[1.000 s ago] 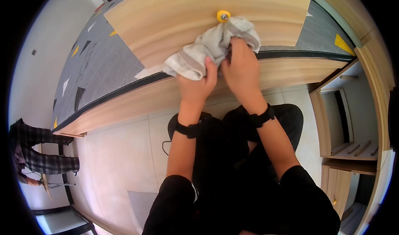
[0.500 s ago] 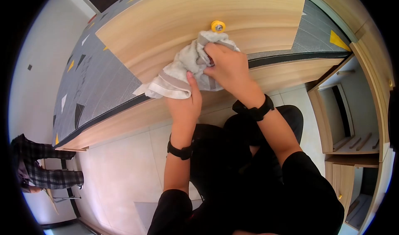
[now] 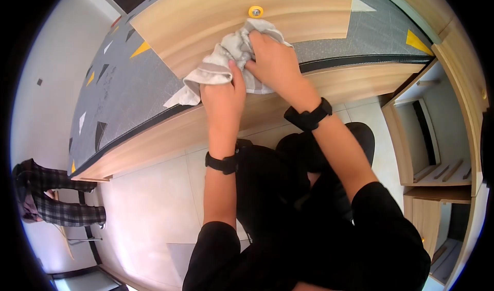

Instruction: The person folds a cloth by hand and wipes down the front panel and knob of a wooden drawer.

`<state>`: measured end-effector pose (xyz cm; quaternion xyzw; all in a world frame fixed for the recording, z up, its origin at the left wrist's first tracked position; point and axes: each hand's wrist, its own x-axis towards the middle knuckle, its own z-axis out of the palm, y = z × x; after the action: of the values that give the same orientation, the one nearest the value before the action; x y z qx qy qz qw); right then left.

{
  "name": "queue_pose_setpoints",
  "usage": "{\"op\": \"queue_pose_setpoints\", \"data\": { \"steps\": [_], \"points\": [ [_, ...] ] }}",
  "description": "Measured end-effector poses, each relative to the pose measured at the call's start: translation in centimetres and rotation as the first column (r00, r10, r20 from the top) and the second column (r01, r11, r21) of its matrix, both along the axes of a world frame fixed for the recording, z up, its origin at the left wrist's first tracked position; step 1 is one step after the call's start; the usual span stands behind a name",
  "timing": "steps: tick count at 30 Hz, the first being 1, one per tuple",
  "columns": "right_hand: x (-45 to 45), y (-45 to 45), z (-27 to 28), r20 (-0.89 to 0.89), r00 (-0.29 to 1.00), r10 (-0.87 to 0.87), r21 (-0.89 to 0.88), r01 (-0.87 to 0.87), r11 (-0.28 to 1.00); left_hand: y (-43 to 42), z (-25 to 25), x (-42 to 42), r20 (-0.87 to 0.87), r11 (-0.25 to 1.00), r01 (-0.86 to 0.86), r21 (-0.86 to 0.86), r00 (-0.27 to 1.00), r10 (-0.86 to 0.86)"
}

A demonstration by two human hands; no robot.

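A light wooden panel (image 3: 298,13) with a round yellow knob (image 3: 256,12) lies on the grey patterned mattress (image 3: 128,85). Over the panel's near edge is a crumpled white and grey cloth (image 3: 218,59), gripped in both hands. My left hand (image 3: 224,95) holds its lower left part, thumb on top, the other fingers hidden beneath. My right hand (image 3: 275,62) is closed on the cloth's right part, just below the knob. One corner of the cloth hangs at the mattress's dark edge.
The wooden bed side (image 3: 350,87) runs in front of my knees. An open wooden cabinet (image 3: 406,152) stands at the right. At the far left is another person in plaid trousers (image 3: 67,216). Pale tiles (image 3: 149,203) cover the floor.
Both hands, the cloth and the panel sit higher in view, and the panel has shifted left over the mattress. Both hands keep hold of the cloth.
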<state>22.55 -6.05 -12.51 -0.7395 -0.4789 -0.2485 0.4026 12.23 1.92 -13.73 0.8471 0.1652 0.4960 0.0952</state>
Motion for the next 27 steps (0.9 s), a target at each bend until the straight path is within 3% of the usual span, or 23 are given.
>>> {"op": "queue_pose_setpoints", "data": {
  "steps": [2, 3, 5, 9, 14, 16, 18, 20, 22, 24, 26, 27],
  "points": [
    [-0.7, 0.0, 0.3, 0.005, 0.997, -0.083, -0.078, 0.083, 0.994, -0.3, -0.6, 0.5, 0.232, 0.941, -0.137, 0.311, 0.970, 0.065],
    [-0.9, -0.1, 0.5, 0.011, 0.985, -0.171, -0.147, 0.171, 0.974, -0.4, -1.1, 0.4, 0.236, 0.942, -0.142, 0.303, 0.969, 0.070],
    [-1.0, -0.2, 0.4, 0.008, 0.986, -0.168, -0.162, 0.167, 0.972, -1.5, -0.4, -0.2, 0.036, 0.961, -0.208, 0.180, 0.978, 0.205],
    [-0.8, -0.3, 0.4, 0.022, 0.989, -0.149, -0.170, 0.151, 0.974, -0.9, -0.1, 0.4, 0.198, 0.947, -0.189, 0.261, 0.970, 0.139],
    [-0.8, -0.5, 0.6, -0.020, 0.989, -0.148, -0.145, 0.144, 0.979, -1.1, -0.1, 0.9, 0.234, 0.935, -0.198, 0.294, 0.963, 0.131],
    [-0.3, -1.2, 0.7, -0.010, 0.994, -0.109, -0.170, 0.106, 0.980, -1.9, -0.2, 1.1, 0.173, 0.938, -0.206, 0.279, 0.972, 0.161],
    [1.0, -2.7, 0.7, -0.004, 0.989, -0.146, -0.178, 0.143, 0.974, -2.9, -0.7, 1.8, 0.168, 0.981, -0.142, 0.134, 0.979, 0.119],
    [2.7, -4.6, 0.6, 0.015, 0.976, -0.217, -0.195, 0.216, 0.957, -4.9, -0.6, 4.9, 0.244, 0.964, -0.093, 0.249, 0.969, 0.030],
    [5.5, -7.3, 0.3, 0.038, 0.954, -0.297, -0.186, 0.299, 0.936, -7.2, -0.5, 7.3, 0.111, 0.969, -0.002, 0.246, 0.994, -0.026],
    [9.0, -11.3, 0.0, 0.040, 0.938, -0.343, -0.168, 0.345, 0.924, -8.8, -0.7, 9.2, 0.098, 0.981, 0.172, 0.089, 0.979, -0.181],
    [11.7, -14.4, 0.6, -0.020, 0.879, -0.476, -0.210, 0.462, 0.862, -12.4, -0.1, 13.7, 0.057, 0.958, 0.263, 0.114, 0.961, -0.270],
    [12.2, -15.2, 0.8, -0.081, 0.877, -0.474, -0.224, 0.447, 0.866, -12.5, -0.2, 13.7, 0.021, 0.961, 0.225, 0.162, 0.973, -0.231]
  ]
}}
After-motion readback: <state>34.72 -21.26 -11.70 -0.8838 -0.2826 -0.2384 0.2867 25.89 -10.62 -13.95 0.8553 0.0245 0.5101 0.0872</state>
